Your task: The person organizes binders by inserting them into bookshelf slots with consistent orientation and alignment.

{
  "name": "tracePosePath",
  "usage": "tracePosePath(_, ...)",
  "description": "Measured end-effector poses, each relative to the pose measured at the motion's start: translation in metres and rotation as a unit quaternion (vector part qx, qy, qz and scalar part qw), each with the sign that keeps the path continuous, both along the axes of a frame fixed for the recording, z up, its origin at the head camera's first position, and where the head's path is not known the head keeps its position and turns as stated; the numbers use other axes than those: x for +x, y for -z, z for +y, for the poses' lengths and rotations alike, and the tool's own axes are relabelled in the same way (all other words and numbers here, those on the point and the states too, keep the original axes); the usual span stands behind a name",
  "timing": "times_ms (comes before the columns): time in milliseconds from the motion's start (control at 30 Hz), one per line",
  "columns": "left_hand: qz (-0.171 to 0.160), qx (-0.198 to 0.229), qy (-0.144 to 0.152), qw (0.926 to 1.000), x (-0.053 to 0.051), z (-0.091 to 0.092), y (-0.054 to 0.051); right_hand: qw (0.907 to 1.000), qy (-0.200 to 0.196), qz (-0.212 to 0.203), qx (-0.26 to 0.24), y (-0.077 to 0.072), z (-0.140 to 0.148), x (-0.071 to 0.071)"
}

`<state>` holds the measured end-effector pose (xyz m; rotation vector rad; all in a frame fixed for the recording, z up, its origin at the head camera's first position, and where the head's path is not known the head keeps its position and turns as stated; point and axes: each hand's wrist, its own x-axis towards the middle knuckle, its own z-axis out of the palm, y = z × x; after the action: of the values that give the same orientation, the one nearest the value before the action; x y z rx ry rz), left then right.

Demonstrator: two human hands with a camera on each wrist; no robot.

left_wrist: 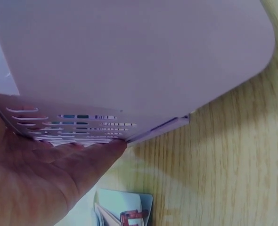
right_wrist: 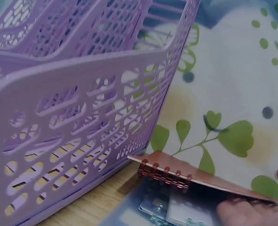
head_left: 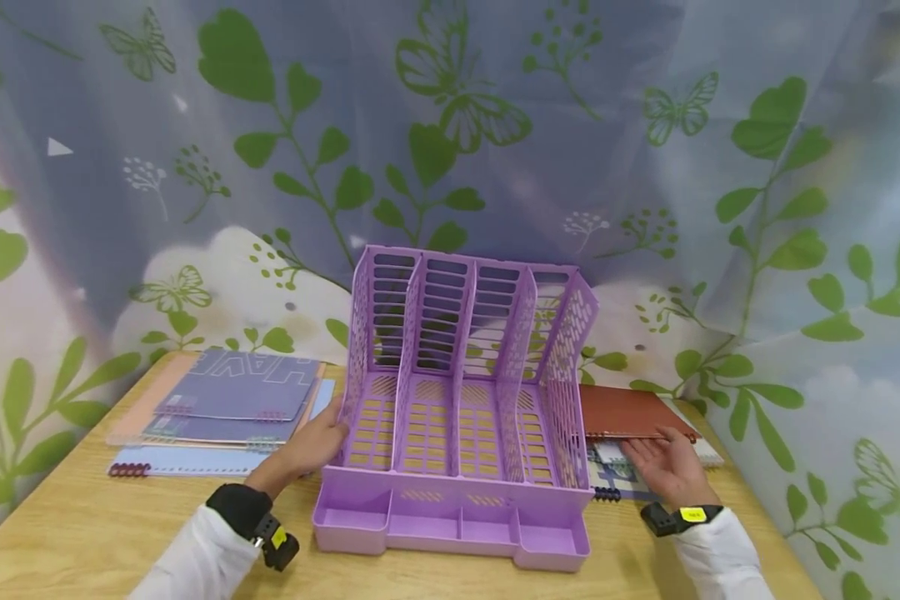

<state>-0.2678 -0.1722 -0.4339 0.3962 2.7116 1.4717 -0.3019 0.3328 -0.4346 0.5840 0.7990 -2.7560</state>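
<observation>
A purple desktop file organizer (head_left: 483, 492) with upright slotted dividers stands at the middle of the table. My left hand (head_left: 313, 440) rests against its left side, fingers (left_wrist: 89, 162) extended along the slotted wall in the left wrist view. Over on the right, my right hand (head_left: 671, 471) holds the front edge of a reddish-brown spiral notebook (head_left: 622, 410), fingers beneath and thumb above. That edge is raised off the other notebooks, and its coil (right_wrist: 165, 175) shows in the right wrist view. The organizer's right wall (right_wrist: 77, 127) stands close by.
Left of the organizer lies a stack of spiral notebooks, a purple-grey one (head_left: 240, 383) above a light blue one (head_left: 187, 461). Under the raised notebook are a blue patterned notebook (head_left: 621, 482) and white ones. A leaf-printed curtain (head_left: 450, 192) hangs behind the wooden table (head_left: 82, 525).
</observation>
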Motion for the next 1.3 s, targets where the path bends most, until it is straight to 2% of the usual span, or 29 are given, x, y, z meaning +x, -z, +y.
tracePosePath(100, 0.002, 0.004, 0.003, 1.0, 0.0, 0.001, 0.001, 0.9998, -0.016, -0.005, -0.008, 0.002, -0.003, -0.007)
tracePosePath(267, 0.004, 0.01, -0.002, 0.9999, 0.0, 0.001, 0.001, 0.9976, -0.024, -0.028, -0.059, 0.006, -0.008, -0.019)
tracePosePath(367, -0.003, 0.007, -0.006, 0.9999, 0.0, 0.003, 0.002, 0.9949, -0.021, -0.038, -0.091, 0.004, -0.005, -0.016)
tracePosePath(433, -0.004, 0.003, -0.008, 1.0, -0.001, 0.005, 0.002, 0.9958, -0.02, -0.028, -0.085, 0.0, -0.002, -0.011)
tracePosePath(533, -0.003, 0.0, -0.007, 1.0, -0.001, 0.005, 0.002, 0.9979, -0.009, -0.006, -0.063, -0.006, -0.002, -0.003)
tracePosePath(567, -0.002, -0.002, -0.007, 1.0, -0.001, 0.004, 0.002, 0.9986, -0.004, 0.014, -0.051, -0.008, -0.003, 0.0)
tracePosePath(633, -0.003, -0.003, -0.006, 1.0, -0.001, 0.004, 0.002, 0.9983, 0.001, 0.057, -0.005, -0.013, -0.006, 0.007)
tracePosePath(700, -0.006, -0.003, -0.005, 1.0, -0.001, 0.003, 0.001, 0.992, 0.013, 0.106, 0.067, -0.018, -0.011, 0.015)
tracePosePath(767, -0.008, -0.001, -0.001, 1.0, 0.0, 0.002, 0.002, 0.9738, 0.033, 0.156, 0.162, -0.024, -0.017, 0.023)
tracePosePath(833, -0.007, -0.001, 0.002, 1.0, 0.0, 0.002, 0.002, 0.95, 0.063, 0.181, 0.247, -0.03, -0.022, 0.03)
tracePosePath(900, -0.007, 0.003, 0.004, 1.0, 0.001, 0.002, 0.002, 0.9282, 0.098, 0.203, 0.296, -0.036, -0.027, 0.037)
tracePosePath(1033, -0.008, 0.006, 0.006, 0.9999, 0.001, 0.002, 0.002, 0.8933, 0.157, 0.241, 0.345, -0.048, -0.034, 0.052)
tracePosePath(1200, -0.017, 0.016, 0.01, 0.9997, 0.002, 0.001, 0.002, 0.8425, 0.226, 0.277, 0.403, -0.064, -0.045, 0.068)
tracePosePath(1300, -0.022, 0.03, 0.014, 0.9992, 0.002, 0.002, 0.002, 0.8191, 0.259, 0.288, 0.424, -0.077, -0.053, 0.078)
